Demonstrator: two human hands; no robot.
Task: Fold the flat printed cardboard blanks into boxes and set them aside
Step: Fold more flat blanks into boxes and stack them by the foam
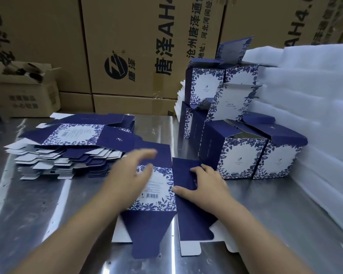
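A flat blue and white floral blank (158, 196) lies on the steel table (48, 204) in front of me. My right hand (204, 184) grips the dark blue side panel, thumb on the fold line and fingers curled over the panel's far edge. Blurred, my left hand (131, 173) hovers over the printed white panel with straight, spread fingers. A stack of flat blanks (71, 147) sits at the left. Several folded boxes (246, 155) stand at the right, with more piled behind them (212, 86).
White foam sheets (309, 115) are heaped along the right side. Large brown shipping cartons (127, 46) form a wall behind the table. A small open carton (24, 89) with dark items sits at the far left.
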